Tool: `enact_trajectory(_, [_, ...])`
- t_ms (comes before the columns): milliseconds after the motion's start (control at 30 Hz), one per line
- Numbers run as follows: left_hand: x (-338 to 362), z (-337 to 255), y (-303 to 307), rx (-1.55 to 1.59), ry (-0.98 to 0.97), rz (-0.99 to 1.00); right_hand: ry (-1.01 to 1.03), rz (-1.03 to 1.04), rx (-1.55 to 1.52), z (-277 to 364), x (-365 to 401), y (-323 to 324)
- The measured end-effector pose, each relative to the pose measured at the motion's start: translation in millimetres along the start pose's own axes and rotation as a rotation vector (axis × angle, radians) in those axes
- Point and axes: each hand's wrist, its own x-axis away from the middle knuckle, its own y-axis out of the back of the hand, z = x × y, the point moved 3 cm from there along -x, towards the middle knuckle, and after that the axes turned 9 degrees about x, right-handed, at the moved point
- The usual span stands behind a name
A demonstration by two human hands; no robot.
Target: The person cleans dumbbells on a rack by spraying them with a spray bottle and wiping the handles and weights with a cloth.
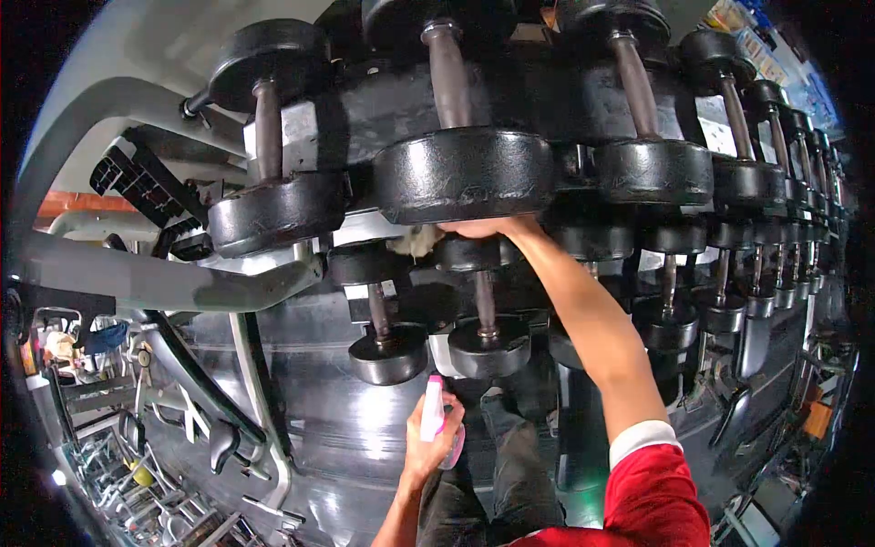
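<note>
My left hand [436, 432] is wrapped round a spray bottle [434, 410] with a white and pink head, low in front of the dumbbell rack. My right hand [483, 227] reaches under the front head of a large black dumbbell [463, 175] on the upper tier. Most of its fingers are hidden behind that head. A pale, crumpled cloth [416, 242] sticks out at the hand's left side, bunched in it. Just below the hand lies a smaller dumbbell [486, 305] on the lower tier.
More dumbbells, such as one at upper left [273, 214] and one to the right [652, 169], line both tiers. A grey machine frame [164, 273] stands close on the left. Further gym equipment [155, 492] fills the lower left.
</note>
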Motion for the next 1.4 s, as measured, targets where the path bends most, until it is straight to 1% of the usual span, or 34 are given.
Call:
enact_trajectory(33, [0,-1,0,-0.061,-0.052,-0.007,-0.003,0.163,-0.178,0,0,-10])
enact_trajectory(67, [0,-1,1,-0.060,-0.054,-0.003,0.131,0.143,-0.272,0,12,-11])
enact_trajectory(133, [1,-2,1,0.012,0.025,0.048,-0.004,-0.018,-0.389,5,52,-10])
enact_trajectory(200, [3,-5,0,0.066,0.061,0.047,-0.076,-0.153,-0.174,7,87,-13])
enact_trajectory(233, [3,-5,0,0.118,0.093,0.035,0.035,-0.371,-0.119,7,100,-13])
enact_trajectory(267, [3,-5,1,0.117,0.092,0.041,-0.055,-0.510,-0.194,3,117,-29])
enact_trajectory(333, [4,-2,4,0.107,0.064,0.074,-0.402,-0.638,-0.471,-3,145,-63])
enact_trajectory(367, [4,5,7,0.100,0.069,0.080,-0.412,-0.640,-0.472,-6,149,-74])
enact_trajectory(433, [4,17,14,0.019,0.003,0.087,-0.959,-0.481,-0.506,-19,165,-98])
enact_trajectory(467, [6,19,15,0.014,0.006,0.102,-0.974,-0.488,-0.504,-26,167,-121])
enact_trajectory(500, [8,16,15,0.077,0.053,0.114,-1.086,-0.630,-1.031,-39,167,-159])
enact_trajectory(533, [10,15,15,0.140,0.102,0.125,-1.145,-0.762,-1.574,-43,165,-182])
enact_trajectory(600, [11,22,17,0.111,0.068,0.146,-1.163,-0.818,-1.961,-32,151,-177])
enact_trajectory(633, [12,24,18,0.086,0.056,0.148,-1.163,-0.758,-1.984,-31,144,-174])
enact_trajectory(667, [13,27,20,0.060,0.045,0.148,-1.167,-0.768,-1.986,-29,137,-171])
enact_trajectory(733, [16,37,26,0.028,0.048,0.161,-1.361,-0.673,-1.863,-15,124,-140])
enact_trajectory(767, [17,42,28,0.006,0.047,0.168,-1.192,-0.644,-1.669,-45,123,-187])
enact_trajectory(800, [18,46,29,0.004,0.046,0.178,-1.195,-0.656,-1.666,-48,123,-182])
enact_trajectory(867, [20,48,34,-0.055,0.022,0.209,-0.950,-0.712,-2.207,-46,115,-171])
enact_trajectory(900, [22,46,36,-0.056,0.019,0.211,-1.053,-0.840,-2.201,-38,114,-162])
enact_trajectory(933, [24,41,38,-0.025,0.026,0.228,-1.048,-0.843,-2.202,-19,110,-148])
enact_trajectory(1000, [28,33,43,0.002,0.026,0.245,-1.024,-1.215,-1.961,26,110,-123])
enact_trajectory(1033, [29,31,47,-0.004,0.024,0.231,-0.906,-1.218,-1.919,43,105,-127])
enact_trajectory(1067, [30,30,49,-0.010,0.024,0.218,-0.945,-1.198,-1.943,65,103,-126])
enact_trajectory(1100, [30,28,52,-0.012,0.024,0.222,-0.880,-1.117,-1.995,80,101,-128])
enact_trajectory(1133, [30,26,57,-0.033,0.023,0.208,-0.934,-0.909,-2.021,95,100,-134])
enact_trajectory(1167, [30,26,60,-0.053,0.023,0.193,-0.896,-0.568,-1.912,109,106,-138])
enact_trajectory(1200, [31,28,63,-0.053,0.029,0.194,-0.729,-0.333,-1.957,116,101,-137])
enact_trajectory(1267, [29,29,68,-0.034,-0.003,0.162,-0.840,-0.296,-2.143,114,87,-171])
enact_trajectory(1333, [31,29,72,-0.041,-0.010,0.152,-0.866,-0.423,-2.498,94,76,-191])
enact_trajectory(1367, [31,32,74,-0.054,-0.033,0.158,-0.877,-0.516,-2.464,83,71,-201])
enact_trajectory(1400, [32,34,76,-0.066,-0.054,0.164,-0.892,-0.588,-2.523,72,66,-206])
